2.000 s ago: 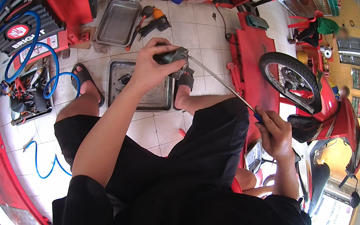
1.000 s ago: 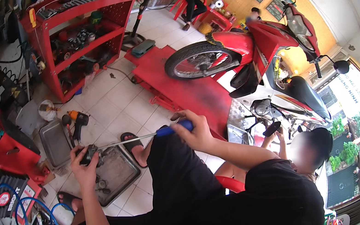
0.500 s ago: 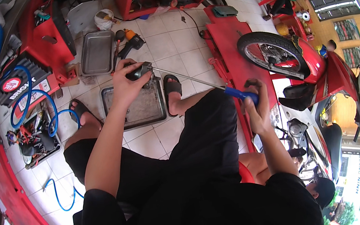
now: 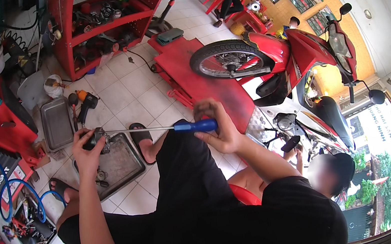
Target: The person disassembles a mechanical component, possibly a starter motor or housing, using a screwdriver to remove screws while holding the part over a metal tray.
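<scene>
My left hand (image 4: 85, 153) is closed around a small dark metal part (image 4: 102, 142), its fingers partly covering it. In my right hand (image 4: 221, 131) is a long screwdriver (image 4: 183, 127) with a blue handle, gripped near the handle's end. Its thin shaft runs left, almost level, and its tip meets the metal part; whether it sits in a screw is too small to tell. Below my left hand lies a shallow metal tray (image 4: 122, 164) on the floor between my feet. A small metal piece (image 4: 101, 177) rests in that tray.
To the right, a red motorcycle (image 4: 292, 57) stands by a red lift platform (image 4: 192, 67). A second tray (image 4: 57, 123), a yellow-black power tool (image 4: 87, 105) and a toolbox (image 4: 31, 224) lie leftward. A blue hose (image 4: 10, 185) coils there. A capped person (image 4: 334, 172) sits close by my right.
My view has turned right, so the surroundings appear shifted left. The screwdriver has gone from slanting down to the right to nearly level. Both hands keep their holds.
</scene>
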Tool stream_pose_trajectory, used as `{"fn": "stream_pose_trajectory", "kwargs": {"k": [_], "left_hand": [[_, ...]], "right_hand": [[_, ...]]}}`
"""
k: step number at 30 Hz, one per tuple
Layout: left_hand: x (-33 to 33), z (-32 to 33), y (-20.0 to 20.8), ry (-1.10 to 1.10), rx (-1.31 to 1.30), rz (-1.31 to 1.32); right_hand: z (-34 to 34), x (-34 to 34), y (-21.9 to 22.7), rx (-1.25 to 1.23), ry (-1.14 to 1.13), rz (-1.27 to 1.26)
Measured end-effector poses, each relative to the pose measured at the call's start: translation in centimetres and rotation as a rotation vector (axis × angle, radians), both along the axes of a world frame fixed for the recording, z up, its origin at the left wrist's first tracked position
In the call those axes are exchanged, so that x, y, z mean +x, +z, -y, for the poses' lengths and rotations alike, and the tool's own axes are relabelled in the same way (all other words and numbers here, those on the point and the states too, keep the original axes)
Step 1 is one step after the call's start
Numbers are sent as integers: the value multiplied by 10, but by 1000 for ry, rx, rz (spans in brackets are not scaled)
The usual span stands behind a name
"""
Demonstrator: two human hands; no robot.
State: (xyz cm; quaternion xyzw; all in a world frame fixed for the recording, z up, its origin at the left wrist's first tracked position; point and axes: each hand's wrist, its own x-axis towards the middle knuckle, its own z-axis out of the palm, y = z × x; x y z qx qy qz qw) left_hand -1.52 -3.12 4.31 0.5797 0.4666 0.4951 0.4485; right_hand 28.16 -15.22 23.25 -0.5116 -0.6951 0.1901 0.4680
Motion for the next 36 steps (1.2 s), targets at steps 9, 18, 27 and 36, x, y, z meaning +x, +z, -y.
{"fn": "stream_pose_trajectory", "kwargs": {"k": [9,18,27,36], "left_hand": [[-1,1,-2,-10,105,-13],[-7,1,-12,-13,115,-68],[-6,-1,-11,-2,12,-8],[-4,-1,-15,-16,-6,23]], "right_hand": [[2,5,14,-402,-200,410],[3,-14,24,-1025,-295,34],[6,-9,14,-327,-2,486],[22,-3,-17,-238,-151,113]]}}
